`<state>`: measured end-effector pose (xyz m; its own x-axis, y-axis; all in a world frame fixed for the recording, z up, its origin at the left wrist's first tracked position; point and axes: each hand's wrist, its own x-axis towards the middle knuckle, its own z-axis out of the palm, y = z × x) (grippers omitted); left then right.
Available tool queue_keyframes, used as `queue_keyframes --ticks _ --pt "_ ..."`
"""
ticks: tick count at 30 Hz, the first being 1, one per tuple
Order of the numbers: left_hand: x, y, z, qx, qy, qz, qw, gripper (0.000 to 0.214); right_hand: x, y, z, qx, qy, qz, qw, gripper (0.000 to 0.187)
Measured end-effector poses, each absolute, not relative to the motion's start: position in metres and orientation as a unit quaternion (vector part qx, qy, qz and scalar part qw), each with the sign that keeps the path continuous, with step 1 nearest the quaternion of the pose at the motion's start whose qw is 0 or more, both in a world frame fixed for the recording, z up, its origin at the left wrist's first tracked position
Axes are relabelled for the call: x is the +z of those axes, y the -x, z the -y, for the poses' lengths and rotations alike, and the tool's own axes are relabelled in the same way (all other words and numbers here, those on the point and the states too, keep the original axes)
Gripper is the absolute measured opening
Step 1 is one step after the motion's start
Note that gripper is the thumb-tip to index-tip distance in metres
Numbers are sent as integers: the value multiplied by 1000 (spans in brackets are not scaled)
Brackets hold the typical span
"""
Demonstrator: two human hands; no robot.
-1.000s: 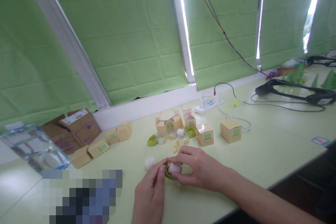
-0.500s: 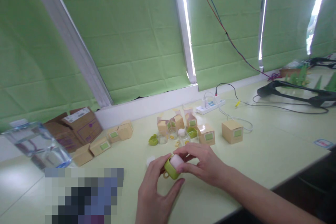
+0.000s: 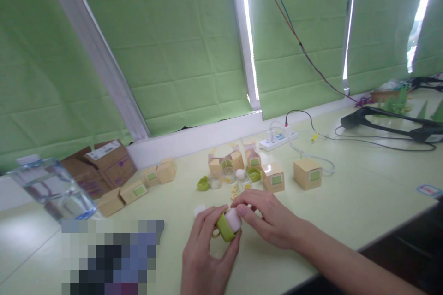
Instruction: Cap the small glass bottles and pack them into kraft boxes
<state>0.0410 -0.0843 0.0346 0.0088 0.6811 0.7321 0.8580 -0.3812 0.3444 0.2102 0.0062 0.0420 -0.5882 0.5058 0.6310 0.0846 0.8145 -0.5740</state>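
Note:
My left hand (image 3: 208,251) holds a small green case (image 3: 225,229) between thumb and fingers, just above the table. A yellowish ring (image 3: 216,232) hangs at its left side. A white rounded block (image 3: 233,220) sits in the case, its top showing. My right hand (image 3: 268,219) reaches in from the right, with thumb and fingertips closed on the block's upper edge; the fingertips are partly hidden. Behind my left fingers lies a white rounded piece (image 3: 200,211). Beyond my hands are small yellow pieces (image 3: 234,191), a green piece (image 3: 203,183) and another green piece (image 3: 254,174).
Small cardboard boxes stand at mid-table, including one box (image 3: 308,174) at right and another (image 3: 133,191) at left. A large water bottle (image 3: 55,189) and a brown carton (image 3: 109,166) are at left. A power strip (image 3: 278,140) and a black frame (image 3: 387,122) lie farther back.
My right thumb has shifted up from the case's side to the white block's upper edge. My left thumb has come in against the lower right of the green case.

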Motion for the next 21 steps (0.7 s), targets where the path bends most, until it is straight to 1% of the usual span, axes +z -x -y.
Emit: queue_keyframes --ticks 3,7,8,11,12,17,19,21 --pt "33 -38 83 -438 704 551 91 36 43 -210 -6 249 188 868 385 22" --pt "28 -31 80 -415 695 584 60 36 43 -208 -6 260 226 873 344 25" --pt "26 -29 79 -409 691 594 54 36 42 -207 -6 274 235 870 337 30" --pt "19 -24 76 -395 688 608 24 43 41 -206 -6 305 239 866 316 59" --pt "17 -22 75 -392 690 608 12 45 40 -206 -7 299 238 871 308 61" --pt "13 -22 73 -383 670 636 -23 43 34 -204 -14 243 304 879 275 43" --pt "15 -24 74 -374 653 658 -24 41 32 -203 -16 241 329 872 271 42" --pt "19 -25 75 -355 636 685 -20 35 30 -203 -18 240 337 869 271 42"
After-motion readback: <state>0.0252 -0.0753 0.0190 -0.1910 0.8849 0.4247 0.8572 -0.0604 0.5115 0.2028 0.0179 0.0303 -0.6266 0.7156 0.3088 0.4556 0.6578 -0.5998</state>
